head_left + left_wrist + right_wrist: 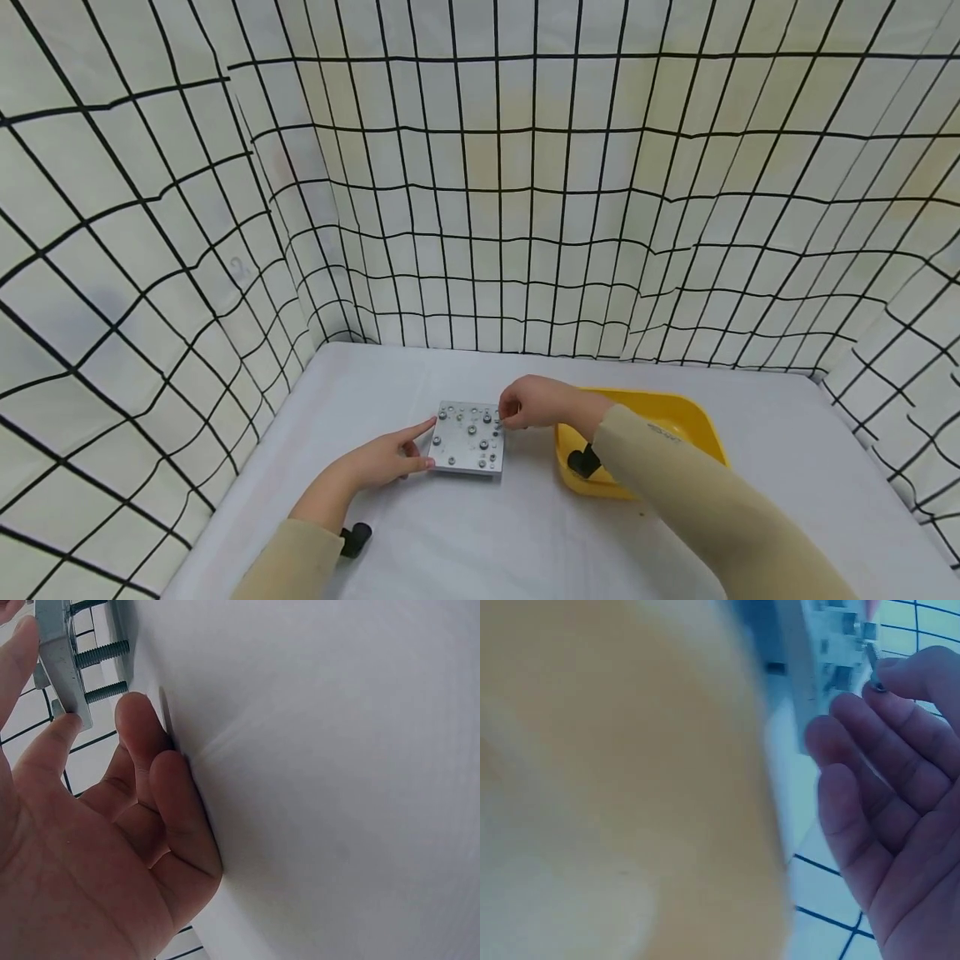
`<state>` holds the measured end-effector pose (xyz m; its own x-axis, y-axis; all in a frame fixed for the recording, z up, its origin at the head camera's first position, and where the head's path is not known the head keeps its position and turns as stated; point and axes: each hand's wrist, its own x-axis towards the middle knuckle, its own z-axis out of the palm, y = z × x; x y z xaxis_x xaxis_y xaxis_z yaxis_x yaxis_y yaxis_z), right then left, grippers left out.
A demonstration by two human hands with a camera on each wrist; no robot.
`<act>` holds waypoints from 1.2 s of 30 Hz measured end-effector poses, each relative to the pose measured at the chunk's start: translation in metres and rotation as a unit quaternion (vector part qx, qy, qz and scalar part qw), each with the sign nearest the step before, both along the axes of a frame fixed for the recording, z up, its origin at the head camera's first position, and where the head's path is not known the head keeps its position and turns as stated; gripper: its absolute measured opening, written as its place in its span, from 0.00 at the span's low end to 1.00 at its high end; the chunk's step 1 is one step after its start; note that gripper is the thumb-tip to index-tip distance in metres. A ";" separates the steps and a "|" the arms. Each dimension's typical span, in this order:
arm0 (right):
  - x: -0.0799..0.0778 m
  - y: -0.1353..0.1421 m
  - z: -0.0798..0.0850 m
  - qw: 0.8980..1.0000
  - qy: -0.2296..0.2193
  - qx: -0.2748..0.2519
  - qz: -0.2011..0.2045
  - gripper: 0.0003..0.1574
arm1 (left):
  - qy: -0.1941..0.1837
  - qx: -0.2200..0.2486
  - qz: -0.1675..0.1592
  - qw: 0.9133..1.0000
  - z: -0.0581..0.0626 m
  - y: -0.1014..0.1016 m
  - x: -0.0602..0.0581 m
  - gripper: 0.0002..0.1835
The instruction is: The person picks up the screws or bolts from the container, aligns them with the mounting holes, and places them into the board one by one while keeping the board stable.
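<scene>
A silver metal plate [456, 432] lies on the white table with several socket-head screws in its top. Threaded shanks [103, 654] stick out of its underside in the left wrist view. My left hand [381, 460] holds the plate's left side, thumb at the near corner and index finger at the far one; its other fingers curl beside the tabletop. Over the plate's right edge, my right hand [534, 402] pinches a small screw [874, 669] between thumb and index finger. The screw's head points toward the palm. In the head view that hand hides most of the screw.
A yellow tray [701, 433] stands right of the plate, under my right forearm. It looms blurred and large in the right wrist view. Black grid netting [495, 192] over white cloth rises behind the white table [480, 542] and on both sides.
</scene>
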<state>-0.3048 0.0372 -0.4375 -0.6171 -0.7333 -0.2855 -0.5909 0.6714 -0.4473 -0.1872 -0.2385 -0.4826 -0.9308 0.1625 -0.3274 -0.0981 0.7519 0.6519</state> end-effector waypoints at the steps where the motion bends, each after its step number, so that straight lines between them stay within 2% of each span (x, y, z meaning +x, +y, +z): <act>1: 0.000 -0.002 0.003 1.000 -0.001 0.002 0.002 0.02 | 0.000 0.002 0.000 1.000 0.001 0.000 0.000 0.42; 7: 0.004 -0.012 0.015 0.999 -0.011 0.033 0.001 0.03 | 0.000 0.000 0.001 1.000 0.001 -0.003 0.000 0.42; 23: 0.009 -0.024 0.003 0.994 0.007 0.104 -0.017 0.06 | 0.000 -0.002 -0.002 1.000 -0.002 -0.002 0.002 0.42; 29: 0.008 -0.025 0.005 0.994 0.006 0.110 -0.030 0.06 | 0.002 0.004 -0.002 1.000 -0.003 -0.002 -0.001 0.42; 36: 0.009 -0.028 0.006 0.996 0.011 0.090 -0.015 0.05 | 0.005 0.003 -0.003 1.000 -0.005 -0.003 -0.002 0.41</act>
<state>-0.2961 0.0091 -0.4311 -0.6453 -0.6532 -0.3960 -0.5782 0.7565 -0.3056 -0.1889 -0.2410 -0.4872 -0.9331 0.1698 -0.3171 -0.0872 0.7484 0.6574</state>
